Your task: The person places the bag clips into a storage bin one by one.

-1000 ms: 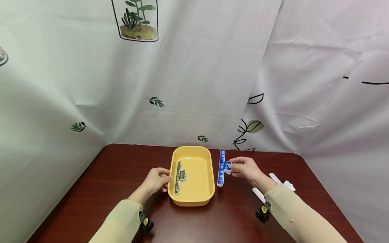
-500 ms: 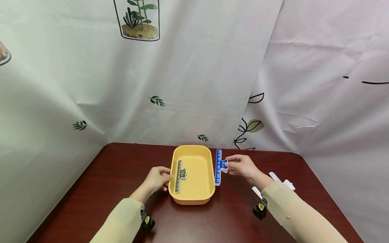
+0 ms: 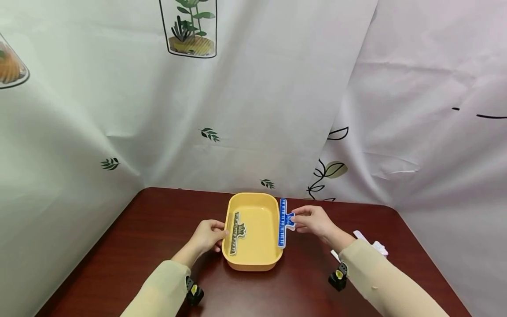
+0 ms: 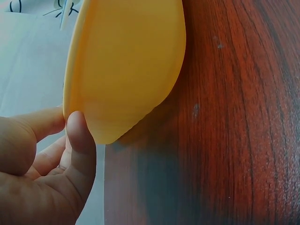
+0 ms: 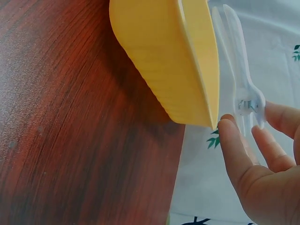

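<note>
A yellow tray (image 3: 259,240) stands on the table. My left hand (image 3: 207,237) pinches its left rim; the left wrist view shows the thumb outside the tray wall (image 4: 136,56). Inside, along the left wall, lies a clip with a black-and-white piano-key pattern (image 3: 235,237). My right hand (image 3: 315,221) pinches the handle end of a blue piano-key clip (image 3: 282,226), holding it lengthwise over the tray's right rim. From the side, in the right wrist view, this clip (image 5: 240,61) shows white plastic and a metal spring, raised above the rim.
More white clips (image 3: 379,248) lie on the table to the right, partly hidden by the right sleeve. The dark red wooden table (image 3: 166,211) meets a white printed curtain (image 3: 253,110) at the back and sides. A small black camera (image 3: 337,278) sits on the right wrist.
My right hand has moved left with the blue clip, from beside the tray to over its right rim. The left hand keeps its hold on the tray. The head view has shifted slightly.
</note>
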`<state>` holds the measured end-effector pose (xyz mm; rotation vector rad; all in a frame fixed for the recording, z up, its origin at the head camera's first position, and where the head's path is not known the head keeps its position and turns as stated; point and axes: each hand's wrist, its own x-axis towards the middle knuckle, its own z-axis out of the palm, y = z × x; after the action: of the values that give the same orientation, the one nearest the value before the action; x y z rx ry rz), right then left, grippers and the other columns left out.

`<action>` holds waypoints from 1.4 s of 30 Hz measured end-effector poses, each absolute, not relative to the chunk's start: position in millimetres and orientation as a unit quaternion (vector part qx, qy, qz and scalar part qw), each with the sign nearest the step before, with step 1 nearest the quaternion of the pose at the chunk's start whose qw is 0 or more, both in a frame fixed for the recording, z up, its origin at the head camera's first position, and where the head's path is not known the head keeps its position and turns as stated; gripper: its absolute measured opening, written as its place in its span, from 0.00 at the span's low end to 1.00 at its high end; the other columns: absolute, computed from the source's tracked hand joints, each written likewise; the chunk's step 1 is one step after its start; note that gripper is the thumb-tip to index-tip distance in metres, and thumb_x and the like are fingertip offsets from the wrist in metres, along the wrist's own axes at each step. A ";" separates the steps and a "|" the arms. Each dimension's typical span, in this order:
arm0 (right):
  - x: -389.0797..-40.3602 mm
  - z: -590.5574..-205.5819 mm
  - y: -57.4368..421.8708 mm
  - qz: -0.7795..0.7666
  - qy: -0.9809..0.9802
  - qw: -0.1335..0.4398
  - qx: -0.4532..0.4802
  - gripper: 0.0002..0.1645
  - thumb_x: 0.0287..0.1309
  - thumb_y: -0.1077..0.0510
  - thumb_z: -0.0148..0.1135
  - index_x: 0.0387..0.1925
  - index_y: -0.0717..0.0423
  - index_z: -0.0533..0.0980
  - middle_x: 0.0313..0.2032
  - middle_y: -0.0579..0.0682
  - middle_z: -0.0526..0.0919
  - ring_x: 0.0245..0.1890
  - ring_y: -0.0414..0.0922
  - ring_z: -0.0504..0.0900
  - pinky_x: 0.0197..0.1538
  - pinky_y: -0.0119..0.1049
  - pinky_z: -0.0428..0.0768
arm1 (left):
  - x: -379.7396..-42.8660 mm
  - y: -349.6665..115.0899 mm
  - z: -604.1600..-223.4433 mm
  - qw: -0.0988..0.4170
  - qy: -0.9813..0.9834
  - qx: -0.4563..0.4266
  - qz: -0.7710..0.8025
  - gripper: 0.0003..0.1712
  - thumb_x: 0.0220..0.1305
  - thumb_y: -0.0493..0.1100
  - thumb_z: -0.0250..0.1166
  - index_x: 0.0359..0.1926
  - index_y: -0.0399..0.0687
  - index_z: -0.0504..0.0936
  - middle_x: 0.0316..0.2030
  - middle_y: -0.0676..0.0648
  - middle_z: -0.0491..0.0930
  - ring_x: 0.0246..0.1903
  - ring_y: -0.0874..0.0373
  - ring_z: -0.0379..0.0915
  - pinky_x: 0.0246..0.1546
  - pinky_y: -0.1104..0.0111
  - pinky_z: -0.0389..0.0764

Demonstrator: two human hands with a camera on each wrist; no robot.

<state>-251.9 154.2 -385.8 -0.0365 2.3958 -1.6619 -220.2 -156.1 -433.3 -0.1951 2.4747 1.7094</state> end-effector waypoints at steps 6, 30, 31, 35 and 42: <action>-248.3 -382.3 154.2 -0.564 0.817 0.112 -0.046 0.23 0.53 0.57 0.67 0.48 0.68 0.76 0.36 0.56 0.85 0.31 0.45 0.86 0.41 0.47 0.84 | -220.3 -154.6 -433.1 0.064 0.823 -0.065 0.561 0.17 0.59 0.34 0.64 0.48 0.29 0.75 0.28 0.43 0.77 0.18 0.59 0.71 0.15 0.69 0.78; -249.8 -381.2 135.2 -0.547 0.828 0.116 -0.026 0.18 0.55 0.61 0.65 0.47 0.65 0.77 0.37 0.56 0.85 0.32 0.45 0.85 0.41 0.46 0.84 | -218.9 -155.8 -430.2 0.069 0.823 -0.068 0.559 0.17 0.59 0.34 0.64 0.48 0.30 0.76 0.28 0.43 0.77 0.18 0.59 0.71 0.15 0.69 0.79; -250.1 -381.0 133.9 -0.547 0.829 0.116 -0.024 0.18 0.55 0.61 0.65 0.47 0.65 0.77 0.37 0.56 0.85 0.32 0.45 0.85 0.41 0.45 0.85 | -219.3 -155.6 -430.9 0.068 0.823 -0.069 0.559 0.17 0.59 0.34 0.64 0.48 0.30 0.76 0.28 0.43 0.77 0.18 0.59 0.71 0.15 0.69 0.78; -251.8 -380.7 130.3 -0.544 0.831 0.115 -0.029 0.17 0.55 0.61 0.65 0.46 0.65 0.77 0.37 0.56 0.85 0.31 0.46 0.85 0.41 0.46 0.85 | -219.7 -155.0 -430.9 0.062 0.824 -0.068 0.559 0.17 0.59 0.34 0.64 0.49 0.29 0.76 0.28 0.43 0.76 0.18 0.59 0.71 0.14 0.69 0.78; -254.6 -382.2 127.4 -0.533 0.838 0.115 -0.033 0.15 0.55 0.61 0.64 0.45 0.65 0.78 0.35 0.55 0.85 0.31 0.45 0.85 0.40 0.46 0.85 | -220.2 -155.0 -431.3 0.062 0.826 -0.068 0.557 0.18 0.59 0.34 0.64 0.49 0.29 0.76 0.28 0.43 0.76 0.18 0.59 0.71 0.15 0.69 0.78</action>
<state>-254.6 127.4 -382.2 -0.0957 2.4548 -1.5631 -220.2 -155.0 -431.3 -0.2056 2.4962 1.6835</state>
